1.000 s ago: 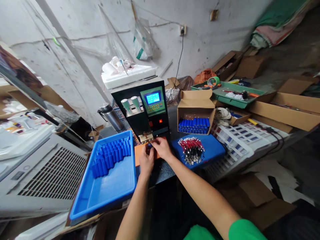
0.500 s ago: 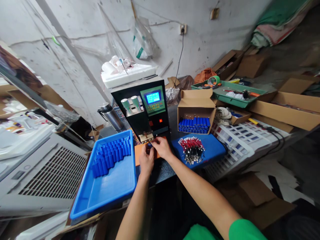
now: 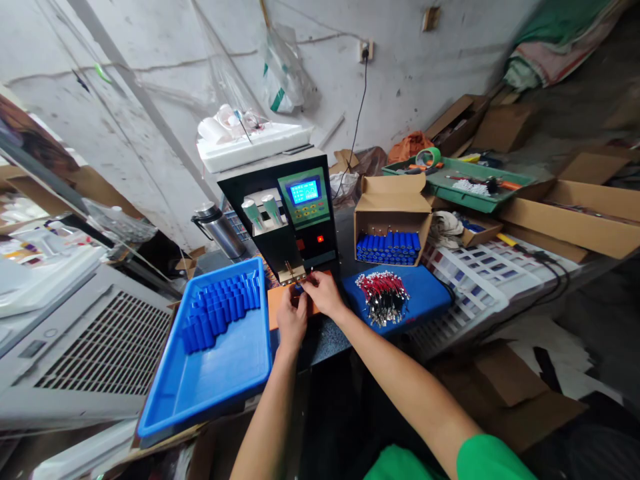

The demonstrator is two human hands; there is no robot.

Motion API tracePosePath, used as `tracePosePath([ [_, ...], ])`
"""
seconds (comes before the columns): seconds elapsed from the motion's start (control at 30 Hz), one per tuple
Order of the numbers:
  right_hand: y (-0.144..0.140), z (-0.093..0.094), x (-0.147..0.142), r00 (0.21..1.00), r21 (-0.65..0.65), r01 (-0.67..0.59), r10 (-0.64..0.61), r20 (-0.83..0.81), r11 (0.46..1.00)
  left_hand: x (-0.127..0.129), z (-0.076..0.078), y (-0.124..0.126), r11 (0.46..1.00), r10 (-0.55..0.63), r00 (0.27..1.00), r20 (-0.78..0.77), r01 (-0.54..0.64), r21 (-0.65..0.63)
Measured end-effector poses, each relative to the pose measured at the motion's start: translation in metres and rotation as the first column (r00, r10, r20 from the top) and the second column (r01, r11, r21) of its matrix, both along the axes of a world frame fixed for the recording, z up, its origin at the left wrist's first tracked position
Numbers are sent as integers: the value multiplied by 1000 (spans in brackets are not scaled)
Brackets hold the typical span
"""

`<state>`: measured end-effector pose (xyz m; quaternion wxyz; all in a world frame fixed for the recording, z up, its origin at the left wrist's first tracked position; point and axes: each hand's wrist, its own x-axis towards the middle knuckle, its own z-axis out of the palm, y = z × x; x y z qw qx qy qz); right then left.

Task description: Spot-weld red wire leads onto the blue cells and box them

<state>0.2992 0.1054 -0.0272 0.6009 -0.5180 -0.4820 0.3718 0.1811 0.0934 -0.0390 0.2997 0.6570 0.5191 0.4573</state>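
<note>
My left hand [image 3: 291,319] is closed with its fingers around a small blue battery cell [image 3: 298,291], mostly hidden by the fingers. Beside it my right hand [image 3: 324,293] pinches at the same spot; what lies between its fingertips is too small to make out. Both hands are just under the metal electrodes [image 3: 289,270] of a black spot welder [image 3: 313,252] with a lit screen, above an orange block [image 3: 275,311]. Close by on the right, a pile of red and black wire leads [image 3: 383,293] rests on a blue pad [image 3: 427,293].
Left of the hands stands a blue tray [image 3: 210,380] with rows of blue cells [image 3: 220,312]. An open carton [image 3: 393,192] behind the pad holds more blue cells. A steel flask [image 3: 220,230] is beside the welder. Farther right are a green tray [image 3: 457,180] and a white plastic crate [image 3: 465,287].
The camera view has shifted slightly. The graphic on the welder's screen looks different. Both hands keep their hold under the electrodes, almost unmoved.
</note>
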Motion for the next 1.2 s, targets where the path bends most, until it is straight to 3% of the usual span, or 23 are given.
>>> tracePosePath([
  [0.73,-7,3,-3,997,42,-48,51,-54,998,-4,3,-8,998,18,1000,-14,-17,56],
  [1.2,-13,-8,-2,988,124,-85,99,-115,989,-6,1,-12,999,-31,997,72,30,27],
])
